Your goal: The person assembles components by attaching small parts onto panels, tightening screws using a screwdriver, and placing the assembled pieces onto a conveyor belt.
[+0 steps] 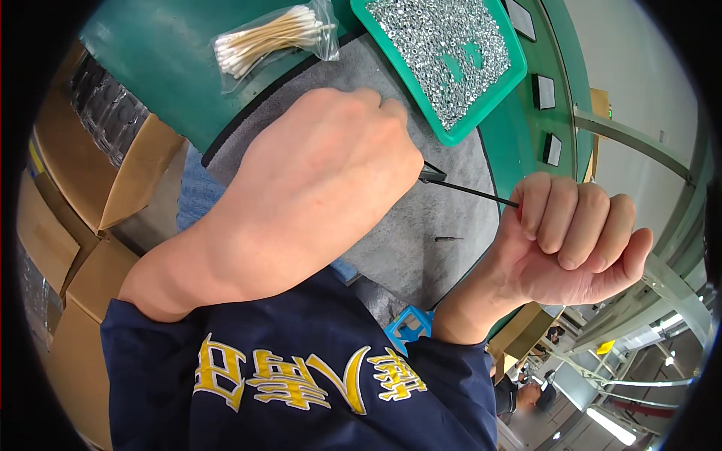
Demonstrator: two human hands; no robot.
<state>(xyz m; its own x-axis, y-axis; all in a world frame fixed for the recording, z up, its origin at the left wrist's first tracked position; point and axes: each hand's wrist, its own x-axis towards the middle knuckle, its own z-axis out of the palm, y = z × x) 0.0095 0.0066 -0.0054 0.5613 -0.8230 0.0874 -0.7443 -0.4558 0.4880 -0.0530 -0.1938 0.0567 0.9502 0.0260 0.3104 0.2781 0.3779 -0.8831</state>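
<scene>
My left hand (331, 158) is closed above the grey cloth mat (391, 225), its back turned up and its fingers mostly hidden. A small black angular part (432, 173) sticks out past its knuckles, and most of that part is covered. My right hand (571, 233) is curled, palm side showing, around a thin black rod (477, 193) with a bit of red at the grip. The rod runs leftward to the black part; whether the two touch I cannot tell. On the mat below lies a small dark pin-like piece (449, 239).
A green tray (449, 137) of small shiny metal pieces stands at the far side, beside a plastic bag of cotton swabs (271, 34). Small dark-framed pieces (553, 149) line the green table's right. Cardboard boxes (139, 173) stand at left. Another person (519, 395) is at lower right.
</scene>
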